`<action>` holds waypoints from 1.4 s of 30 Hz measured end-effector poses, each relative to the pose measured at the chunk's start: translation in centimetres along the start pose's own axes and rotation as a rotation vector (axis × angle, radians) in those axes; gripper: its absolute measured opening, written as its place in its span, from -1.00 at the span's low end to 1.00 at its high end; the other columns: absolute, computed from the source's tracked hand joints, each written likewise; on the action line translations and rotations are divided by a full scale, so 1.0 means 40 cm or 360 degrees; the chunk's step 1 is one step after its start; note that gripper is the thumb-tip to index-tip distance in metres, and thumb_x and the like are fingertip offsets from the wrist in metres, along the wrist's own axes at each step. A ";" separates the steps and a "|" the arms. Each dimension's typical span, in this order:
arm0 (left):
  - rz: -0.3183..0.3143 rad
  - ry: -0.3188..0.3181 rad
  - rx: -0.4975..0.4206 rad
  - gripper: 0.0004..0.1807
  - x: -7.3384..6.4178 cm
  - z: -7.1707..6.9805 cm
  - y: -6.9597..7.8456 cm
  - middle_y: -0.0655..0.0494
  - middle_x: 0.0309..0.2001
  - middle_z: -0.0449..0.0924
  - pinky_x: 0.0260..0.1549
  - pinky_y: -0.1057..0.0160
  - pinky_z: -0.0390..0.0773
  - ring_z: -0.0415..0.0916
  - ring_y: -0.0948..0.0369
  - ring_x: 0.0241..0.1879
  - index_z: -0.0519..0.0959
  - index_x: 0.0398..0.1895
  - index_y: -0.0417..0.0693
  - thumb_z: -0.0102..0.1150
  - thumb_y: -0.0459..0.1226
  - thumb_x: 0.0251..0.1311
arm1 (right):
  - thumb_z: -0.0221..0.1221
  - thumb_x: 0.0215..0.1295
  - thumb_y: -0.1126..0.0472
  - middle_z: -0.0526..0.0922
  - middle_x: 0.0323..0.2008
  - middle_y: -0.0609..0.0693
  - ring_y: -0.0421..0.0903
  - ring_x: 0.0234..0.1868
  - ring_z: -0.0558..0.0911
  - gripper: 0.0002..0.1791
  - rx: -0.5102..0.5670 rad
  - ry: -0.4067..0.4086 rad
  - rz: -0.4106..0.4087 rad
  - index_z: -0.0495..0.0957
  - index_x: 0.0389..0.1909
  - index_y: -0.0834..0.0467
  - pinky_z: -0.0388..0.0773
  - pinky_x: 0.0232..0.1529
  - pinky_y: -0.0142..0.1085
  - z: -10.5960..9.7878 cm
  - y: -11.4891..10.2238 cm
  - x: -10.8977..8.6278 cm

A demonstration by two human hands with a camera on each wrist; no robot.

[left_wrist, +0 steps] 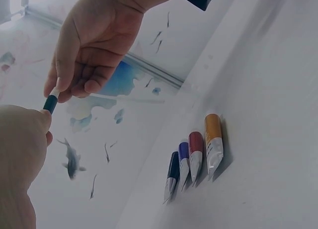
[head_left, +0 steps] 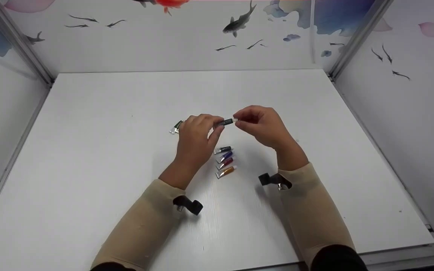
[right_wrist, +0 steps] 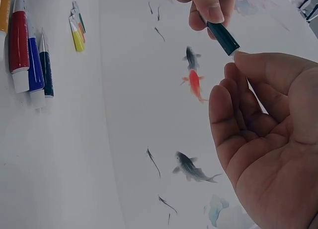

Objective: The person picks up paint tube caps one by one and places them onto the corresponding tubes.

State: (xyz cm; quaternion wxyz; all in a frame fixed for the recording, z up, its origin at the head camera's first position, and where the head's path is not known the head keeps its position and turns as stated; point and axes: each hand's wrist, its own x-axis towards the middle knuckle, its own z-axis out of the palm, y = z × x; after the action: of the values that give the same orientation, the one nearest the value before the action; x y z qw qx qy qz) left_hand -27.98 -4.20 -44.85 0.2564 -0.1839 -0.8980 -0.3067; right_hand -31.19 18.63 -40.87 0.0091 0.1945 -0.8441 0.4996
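My left hand (head_left: 196,137) holds a small dark green paint tube (head_left: 225,122) by its crimped end, above the table. At the other end, the right hand (head_left: 264,126) pinches the white cap (head_left: 235,120) between thumb and fingertip. The right wrist view shows the dark tube body (right_wrist: 224,38) running between both hands. Below them lies a short column of tubes: a dark one (head_left: 223,149), a violet one (head_left: 226,156), a red one (head_left: 225,163) and an ochre one (head_left: 225,172), their white caps toward the right.
Past the left hand lie more tubes (head_left: 176,127), partly hidden by it; in the right wrist view a yellow tube (right_wrist: 77,38) shows among them, beside orange and green ones. Fish-patterned panels (head_left: 145,45) wall the white table (head_left: 89,158) at the back and sides.
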 end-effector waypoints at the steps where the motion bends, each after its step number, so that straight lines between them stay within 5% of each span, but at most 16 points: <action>1: 0.0000 -0.0003 0.0002 -0.70 0.000 -0.001 0.000 0.25 0.05 0.78 0.05 0.03 0.52 0.63 0.13 0.04 0.70 0.18 0.16 0.17 0.00 0.57 | 0.38 0.43 0.22 0.78 -0.12 0.05 -0.05 -0.18 0.67 -0.83 -0.0001 0.0001 0.0002 0.80 -0.03 0.10 0.68 -0.14 -0.41 0.001 0.001 0.001; 42: -0.0012 -0.0011 0.0032 -0.70 0.000 -0.001 0.001 0.27 0.07 0.78 0.11 0.02 0.53 0.64 0.15 0.07 0.70 0.18 0.19 0.17 0.02 0.57 | 0.35 0.49 0.05 0.70 -0.31 -0.02 -0.05 -0.29 0.63 -0.79 -0.0082 -0.0005 0.0047 0.80 -0.03 0.06 0.60 -0.25 -0.34 0.007 -0.005 0.003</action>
State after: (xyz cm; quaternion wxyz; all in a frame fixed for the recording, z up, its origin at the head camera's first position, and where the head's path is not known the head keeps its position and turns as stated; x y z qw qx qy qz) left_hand -27.96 -4.19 -44.81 0.2541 -0.1789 -0.9026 -0.2980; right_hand -31.19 18.27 -40.82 0.0053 0.1825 -0.8596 0.4773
